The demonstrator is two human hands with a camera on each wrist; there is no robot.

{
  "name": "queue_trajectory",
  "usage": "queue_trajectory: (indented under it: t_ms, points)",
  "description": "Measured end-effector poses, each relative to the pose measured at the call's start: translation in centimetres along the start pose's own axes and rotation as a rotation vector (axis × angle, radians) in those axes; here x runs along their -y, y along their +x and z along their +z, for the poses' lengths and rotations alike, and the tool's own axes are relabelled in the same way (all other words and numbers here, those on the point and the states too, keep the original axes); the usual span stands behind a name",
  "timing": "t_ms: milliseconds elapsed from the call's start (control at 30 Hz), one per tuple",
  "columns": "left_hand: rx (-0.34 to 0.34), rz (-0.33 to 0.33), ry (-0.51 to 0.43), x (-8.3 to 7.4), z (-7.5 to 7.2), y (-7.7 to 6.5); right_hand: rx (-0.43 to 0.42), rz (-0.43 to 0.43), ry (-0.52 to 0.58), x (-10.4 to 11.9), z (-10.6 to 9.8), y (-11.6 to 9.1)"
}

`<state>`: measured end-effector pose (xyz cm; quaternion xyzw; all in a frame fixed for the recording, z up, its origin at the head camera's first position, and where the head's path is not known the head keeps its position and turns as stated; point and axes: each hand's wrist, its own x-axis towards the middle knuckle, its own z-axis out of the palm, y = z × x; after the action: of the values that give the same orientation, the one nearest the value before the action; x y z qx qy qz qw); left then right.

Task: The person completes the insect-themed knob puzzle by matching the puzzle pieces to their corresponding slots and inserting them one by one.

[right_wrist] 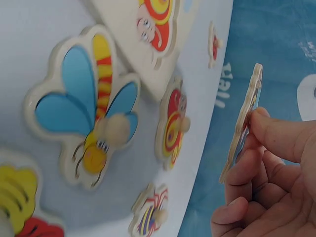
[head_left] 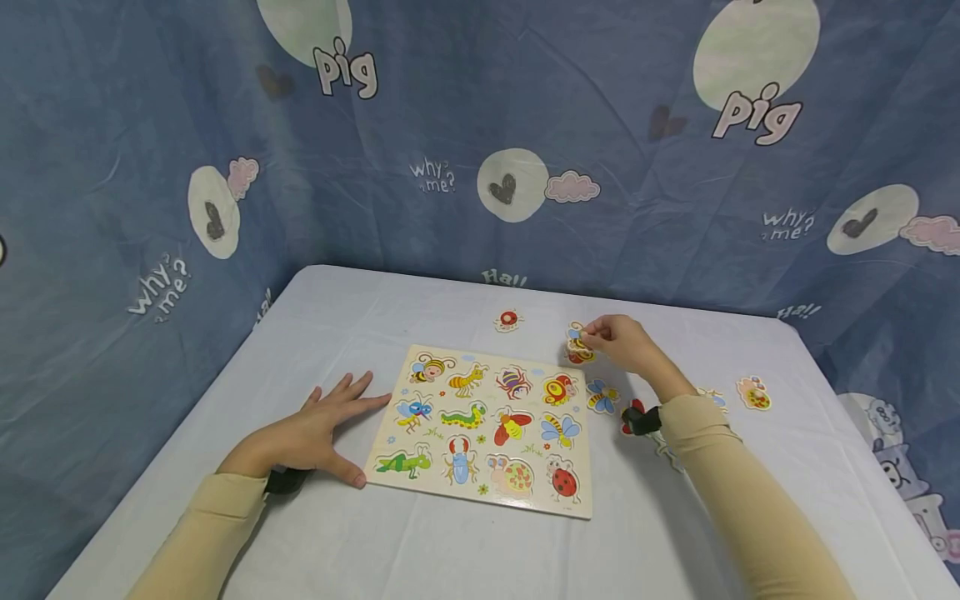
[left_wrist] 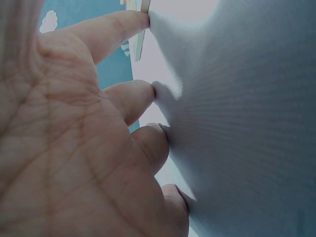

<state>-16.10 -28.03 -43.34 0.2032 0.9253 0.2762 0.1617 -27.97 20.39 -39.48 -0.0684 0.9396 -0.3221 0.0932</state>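
Note:
My right hand (head_left: 626, 343) pinches a wooden bee puzzle piece (head_left: 575, 335) between thumb and fingers, raised above the table just behind the board's far right corner. In the right wrist view, that piece (right_wrist: 242, 123) appears edge-on. Below it lies a red-and-yellow butterfly piece (right_wrist: 173, 131), partly covered in the head view. My left hand (head_left: 322, 433) rests spread on the cloth, thumb and forefinger touching the left edge of the insect puzzle board (head_left: 480, 500). In the left wrist view, the fingertips (left_wrist: 148, 19) press down near the board's edge.
A dragonfly piece (head_left: 602, 397) lies right of the board. A ladybug piece (head_left: 508, 320) is behind it. Farther right sits a spotted snail-like piece (head_left: 753, 393). Several pieces are partly hidden under the right forearm, and a spider piece (right_wrist: 149, 215) shows beside the butterfly. A blue printed curtain (head_left: 420, 225) surrounds the white table.

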Motion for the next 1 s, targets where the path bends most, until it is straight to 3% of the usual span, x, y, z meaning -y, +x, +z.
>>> queue_trajectory:
  t_ms: [1000]
  points:
    - [-0.013, 0.013, 0.02, 0.2, 0.3, 0.0, 0.062, -0.139, 0.043, 5.4, 4.1, 2.0]
